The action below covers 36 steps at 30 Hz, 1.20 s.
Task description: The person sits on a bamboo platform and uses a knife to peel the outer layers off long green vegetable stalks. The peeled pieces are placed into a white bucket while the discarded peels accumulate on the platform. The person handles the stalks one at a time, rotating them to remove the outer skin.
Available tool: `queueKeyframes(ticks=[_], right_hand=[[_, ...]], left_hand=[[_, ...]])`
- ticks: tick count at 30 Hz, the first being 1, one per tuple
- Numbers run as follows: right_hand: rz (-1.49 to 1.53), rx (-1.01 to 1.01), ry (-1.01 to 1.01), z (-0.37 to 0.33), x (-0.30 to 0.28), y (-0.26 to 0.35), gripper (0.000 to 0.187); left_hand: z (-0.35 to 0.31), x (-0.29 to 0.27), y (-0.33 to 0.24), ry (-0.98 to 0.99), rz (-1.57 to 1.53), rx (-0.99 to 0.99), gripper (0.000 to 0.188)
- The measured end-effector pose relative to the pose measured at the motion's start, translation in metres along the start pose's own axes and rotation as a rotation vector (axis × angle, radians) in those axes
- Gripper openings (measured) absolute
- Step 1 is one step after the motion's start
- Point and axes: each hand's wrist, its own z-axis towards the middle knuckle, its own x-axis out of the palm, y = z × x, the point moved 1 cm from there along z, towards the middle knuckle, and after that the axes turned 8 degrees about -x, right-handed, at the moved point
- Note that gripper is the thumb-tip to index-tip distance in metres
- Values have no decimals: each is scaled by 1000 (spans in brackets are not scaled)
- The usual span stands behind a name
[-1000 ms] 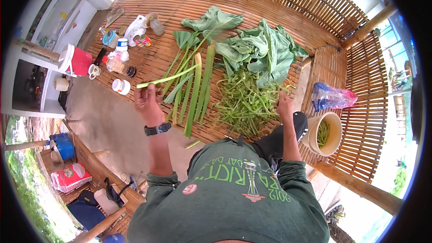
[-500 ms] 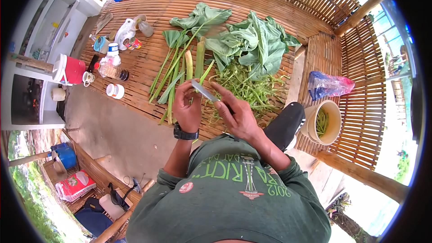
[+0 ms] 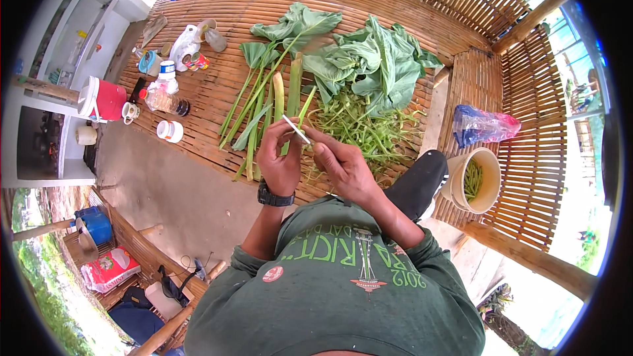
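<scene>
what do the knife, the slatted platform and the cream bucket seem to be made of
Knife: probably metal, smooth; its blade shines nearly white. Slatted platform: apparently bamboo, glossy; narrow brown strips lie side by side. Cream bucket: likely plastic, smooth; evenly coloured, rounded walls.

Platform [image 3: 210,89]: bearing stalks [image 3: 279,94] at centre; leaves [image 3: 386,66] lying to their right; a heap of strips [image 3: 362,130] spreading on the leaves' near side. At platform left: cans [image 3: 196,61] resting farthest, a bottle [image 3: 165,102] lying between, a jar [image 3: 170,131] sitting nearest the person. Right: a bench [image 3: 478,72] holding a plastic bag [image 3: 484,124]; a bucket [image 3: 489,188] standing before the bag, containing cut pieces [image 3: 473,180].
</scene>
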Motion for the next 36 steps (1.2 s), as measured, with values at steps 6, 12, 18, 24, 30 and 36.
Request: queueKeyframes(ticks=[6,12,18,24,30,36], right_hand=[[334,139,-10,7,-5,-21,48],[216,288,-278,12,-48,-71,37],[210,310,-726,-8,-153,-165,34],[-463,297,-691,-44,-229,-227,35],[-959,266,-443,-19,-155,-147,36],[-668,3,-311,13,-82,-41,29]], left_hand=[[0,-1,5,53,-39,-35,23],[9,-17,-2,-4,-202,-160,21],[38,-89,1,-285,-339,-182,20],[54,-139,-5,-361,-466,-167,24],[44,-127,8,-259,-537,-227,25],[36,-90,7,-75,-593,-322,24]])
